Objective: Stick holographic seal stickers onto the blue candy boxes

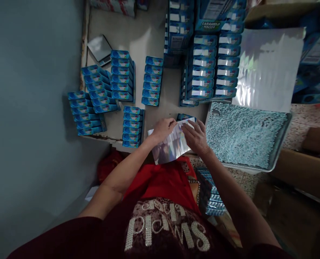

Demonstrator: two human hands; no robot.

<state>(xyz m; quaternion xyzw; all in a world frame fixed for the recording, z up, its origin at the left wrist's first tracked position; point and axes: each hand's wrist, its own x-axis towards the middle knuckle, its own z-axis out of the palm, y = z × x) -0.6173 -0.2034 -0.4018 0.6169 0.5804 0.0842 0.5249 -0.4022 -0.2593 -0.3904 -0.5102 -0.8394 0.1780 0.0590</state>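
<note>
A shiny silvery sheet of labels [173, 145] lies tilted between my hands, close to my body at the table's front edge. My left hand [163, 129] is closed in a pinch at its upper left side. My right hand [196, 136] grips the right side, with fingers bent over its face. Just beyond the sheet's top edge, a small blue box [184, 117] is partly covered. What lies under the sheet is hidden.
Stacks of blue boxes [133, 126] stand at the left, with taller white-labelled stacks [203, 72] behind. A tray [280, 144] of pale blue pellets is at the right, beside a large silvery sheet [270, 68]. A small scale [99, 48] sits at the back left.
</note>
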